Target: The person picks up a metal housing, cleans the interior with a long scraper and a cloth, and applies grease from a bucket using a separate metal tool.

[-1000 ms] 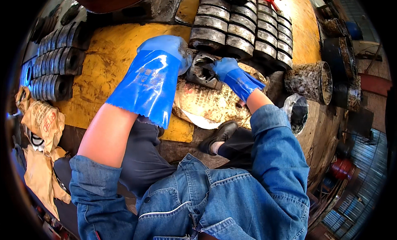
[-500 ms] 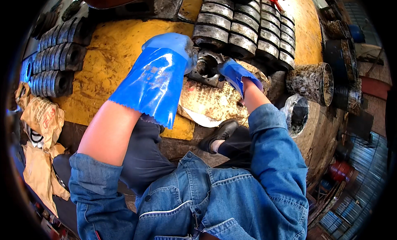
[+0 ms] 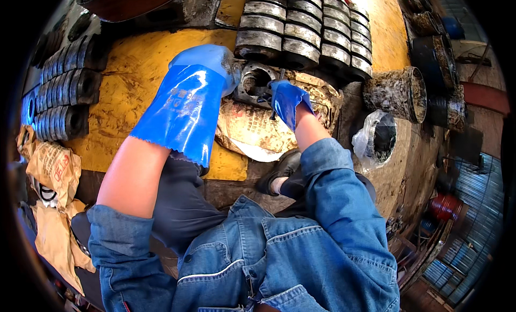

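A greasy metal block [image 3: 244,96] with a round bore lies on a stained paper sack [image 3: 252,124] ahead of me. My left hand [image 3: 204,58], in a long blue rubber glove with a soiled fingertip area, grips the block's left side; its fingertips are partly hidden. At the block's right edge, my right hand [image 3: 287,99], also blue-gloved, is closed around a thin dark tool [image 3: 273,116]. The tool's lower end shows under the glove, but its exact kind cannot be made out.
Rows of ring-shaped metal parts [image 3: 260,27] stand just beyond the block, with more stacked parts [image 3: 64,91] at left. A dirty bucket [image 3: 392,94] and a plastic-lined container [image 3: 371,142] sit at right. Brown paper bags [image 3: 54,167] lie at left.
The view has shifted slightly, so most things appear farther left. My right hand has turned at the block's right edge, and the tool's dark end now shows below the glove. My left hand stays at the block.
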`<state>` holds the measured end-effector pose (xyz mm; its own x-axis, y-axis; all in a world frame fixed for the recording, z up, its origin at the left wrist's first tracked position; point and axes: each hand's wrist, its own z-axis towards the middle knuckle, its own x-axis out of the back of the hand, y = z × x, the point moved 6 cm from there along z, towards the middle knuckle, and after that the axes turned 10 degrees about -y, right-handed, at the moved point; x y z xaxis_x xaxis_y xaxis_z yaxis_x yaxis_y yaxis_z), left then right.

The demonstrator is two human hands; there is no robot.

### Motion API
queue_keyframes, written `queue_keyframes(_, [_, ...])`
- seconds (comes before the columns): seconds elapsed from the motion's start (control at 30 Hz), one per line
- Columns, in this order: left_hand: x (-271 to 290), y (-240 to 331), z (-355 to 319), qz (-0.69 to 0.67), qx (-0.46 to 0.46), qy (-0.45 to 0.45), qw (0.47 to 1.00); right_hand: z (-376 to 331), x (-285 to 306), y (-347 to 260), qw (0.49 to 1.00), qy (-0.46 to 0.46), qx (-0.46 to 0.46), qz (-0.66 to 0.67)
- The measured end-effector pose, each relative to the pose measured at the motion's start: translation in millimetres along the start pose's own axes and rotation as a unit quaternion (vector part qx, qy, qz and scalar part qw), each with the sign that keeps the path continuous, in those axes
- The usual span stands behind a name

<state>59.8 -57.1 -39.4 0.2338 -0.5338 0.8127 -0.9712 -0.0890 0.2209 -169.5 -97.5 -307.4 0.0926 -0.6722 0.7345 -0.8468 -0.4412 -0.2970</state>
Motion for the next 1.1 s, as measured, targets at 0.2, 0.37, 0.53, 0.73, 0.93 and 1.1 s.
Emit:
queue_keyframes(0.2, [10, 2, -15, 0.016, 0.024, -0.015, 0.999, -98, 63, -68, 0.973, 0.065, -0.136, 0.176])
queue_keyframes(0.37, [-6, 37, 5, 0.027, -0.055, 0.03, 0.998, -29, -88, 41, 0.606, 0.189, -0.125, 0.762])
queue_keyframes(0.53, [3, 29, 0, 0.034, -0.006, 0.04, 0.999, -18, -104, 7, 0.113, 0.231, -0.133, 0.957])
queue_keyframes(0.73, [2, 30, -1, 0.044, -0.035, 0.073, 0.996, -125, -14, 95, 0.207, 0.043, -0.079, 0.974])
queue_keyframes(0.93, [3, 32, -1, 0.052, 0.005, 0.053, 0.997, -304, 52, 253, 0.777, 0.293, -0.194, 0.523])
queue_keyframes(1.1, [-1, 39, 2, 0.055, -0.016, 0.049, 0.997, -399, 43, 288, 0.739, 0.42, -0.392, 0.351])
